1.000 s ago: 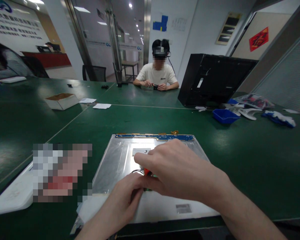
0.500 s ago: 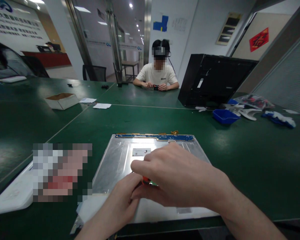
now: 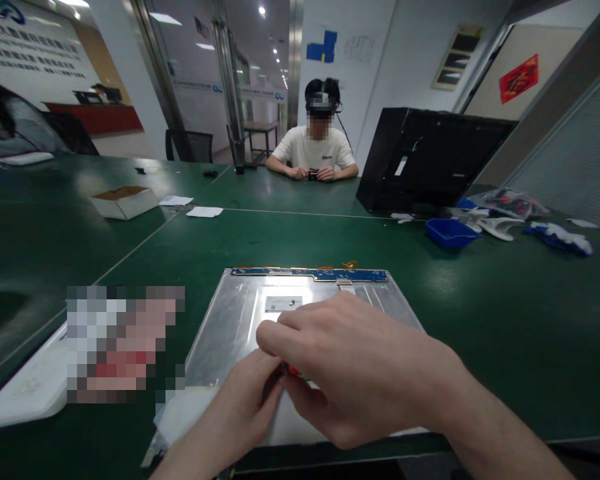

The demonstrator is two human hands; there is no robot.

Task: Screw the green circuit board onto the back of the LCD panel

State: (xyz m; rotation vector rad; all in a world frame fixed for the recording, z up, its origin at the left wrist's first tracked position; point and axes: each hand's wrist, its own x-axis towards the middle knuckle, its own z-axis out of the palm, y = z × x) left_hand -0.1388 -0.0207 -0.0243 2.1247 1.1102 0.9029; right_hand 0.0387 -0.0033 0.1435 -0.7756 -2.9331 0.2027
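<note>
A flat display panel (image 3: 220,340), silvery on its back, lies on the table in front of me. A blue circuit board strip (image 3: 280,273) runs along its far edge, and a short flat cable (image 3: 345,285) hangs from that strip. Over the panel's near half, my left hand (image 3: 243,393) and my right hand (image 3: 365,367) meet with fingers closed. Between them is a small red and black object (image 3: 293,369); its kind cannot be made out because my fingers cover most of it. My right hand arches over it from above, my left grips from the side.
On the green table (image 3: 280,233), a blurred-out item (image 3: 125,347) and a white piece (image 3: 25,387) lie left. Farther back are an open box (image 3: 125,205), a black monitor (image 3: 430,160) and a blue tray (image 3: 450,232). A person (image 3: 315,150) sits opposite, holding something small.
My right hand has turned a little, its knuckles shifting slightly left and its lower edge coming down. Less of the small object shows, and the flat cable is more exposed.
</note>
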